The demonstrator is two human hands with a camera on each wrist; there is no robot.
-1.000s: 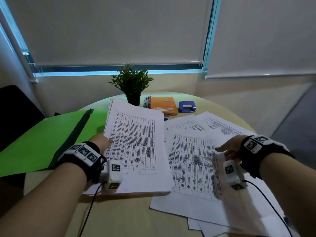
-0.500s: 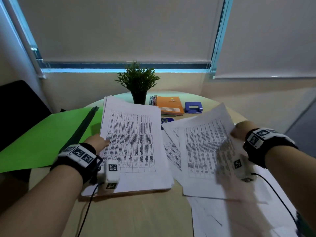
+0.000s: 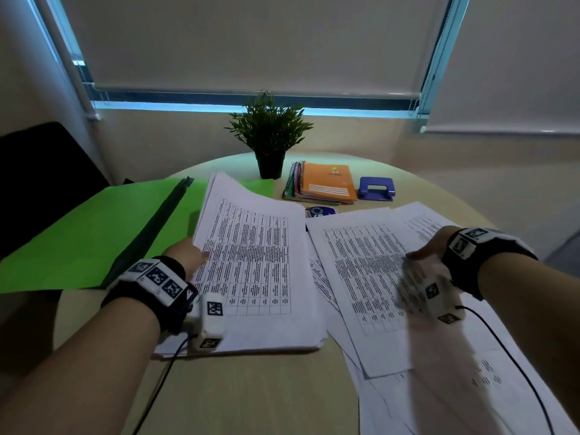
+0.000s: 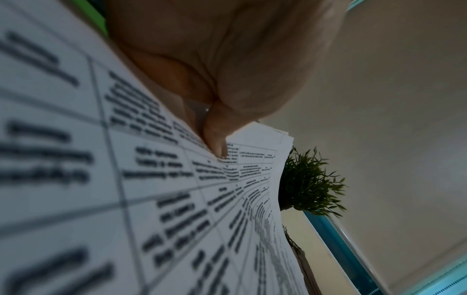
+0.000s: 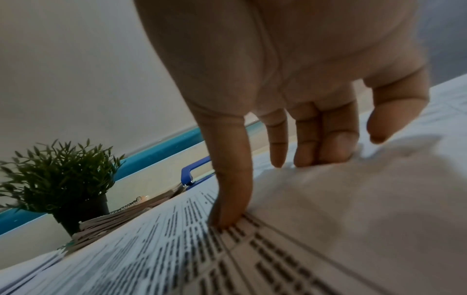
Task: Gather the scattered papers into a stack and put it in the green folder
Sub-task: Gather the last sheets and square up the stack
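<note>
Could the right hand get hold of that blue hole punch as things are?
Probably yes. The hole punch sits in the open beyond the loose papers that the right hand rests on, with nothing between them.

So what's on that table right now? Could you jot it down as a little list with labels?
left hand: grips the left edge of the paper stack, thumb on top
right hand: fingertips pressing on the loose sheets, fingers straight
green folder: lying open at the left, stack partly over it
task stage: sheets not all gathered, nothing in the folder yet
behind: potted plant, orange notebook, blue hole punch
</note>
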